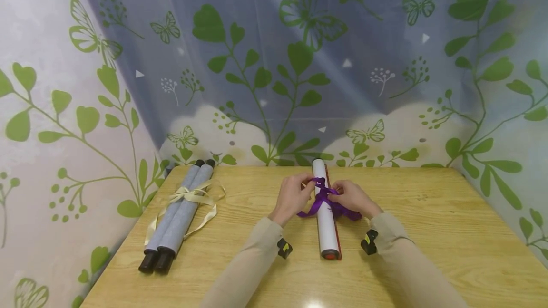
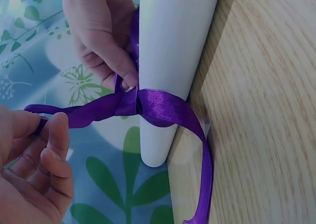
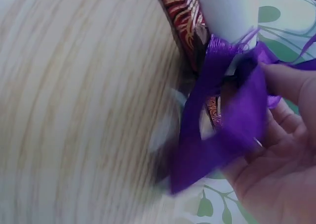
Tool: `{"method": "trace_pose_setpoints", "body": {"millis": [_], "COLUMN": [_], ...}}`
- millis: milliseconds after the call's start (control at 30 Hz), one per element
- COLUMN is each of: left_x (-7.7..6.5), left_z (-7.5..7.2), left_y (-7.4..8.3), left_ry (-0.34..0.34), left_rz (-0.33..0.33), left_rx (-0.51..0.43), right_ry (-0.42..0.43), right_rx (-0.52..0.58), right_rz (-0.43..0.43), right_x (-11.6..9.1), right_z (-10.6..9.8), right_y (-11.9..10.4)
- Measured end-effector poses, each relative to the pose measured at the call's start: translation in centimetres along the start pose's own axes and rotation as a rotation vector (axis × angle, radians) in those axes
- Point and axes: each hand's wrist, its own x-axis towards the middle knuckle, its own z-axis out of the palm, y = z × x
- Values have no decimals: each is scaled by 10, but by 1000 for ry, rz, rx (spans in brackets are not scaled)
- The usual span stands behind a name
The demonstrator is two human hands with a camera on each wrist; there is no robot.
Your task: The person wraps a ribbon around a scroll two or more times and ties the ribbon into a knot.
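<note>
A white paper roll (image 1: 327, 236) lies lengthwise on the table, with a narrow red patterned strip (image 3: 182, 16) along its right side. Around its middle runs a purple ribbon (image 2: 163, 105), gathered into a knot on top. My left hand (image 1: 295, 196) pinches a ribbon loop between thumb and finger, pulled out to the left of the roll. On the other side my right hand (image 1: 353, 198) pinches the ribbon close to the knot. A ribbon loop (image 3: 222, 145) hangs from it, blurred in the right wrist view. One ribbon tail (image 2: 207, 179) trails onto the table.
Two grey-blue rolls (image 1: 188, 217) with black ends lie at the left of the wooden table (image 1: 411, 194), tied together by a cream ribbon (image 1: 192, 196) in a bow. Behind the table hangs a curtain (image 1: 257, 84) printed with leaves and butterflies.
</note>
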Motion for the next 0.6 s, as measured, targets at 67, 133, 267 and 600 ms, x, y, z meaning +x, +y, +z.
{"method": "trace_pose_setpoints", "body": {"millis": [67, 133, 267, 600], "left_x": [0, 0, -1, -3], "left_z": [0, 0, -1, -5], "left_y": [0, 1, 1, 0], "left_ry": [0, -1, -2, 54], "left_rz": [-3, -10, -13, -84], "left_rx": [-6, -14, -14, 78], "right_ry": [-8, -25, -49, -22], "right_rx": [15, 38, 60, 298], "right_rz": [-16, -33, -29, 142], "right_x": [0, 0, 0, -5], "right_z": [0, -1, -2, -11], "right_y": [1, 1, 1, 1]}}
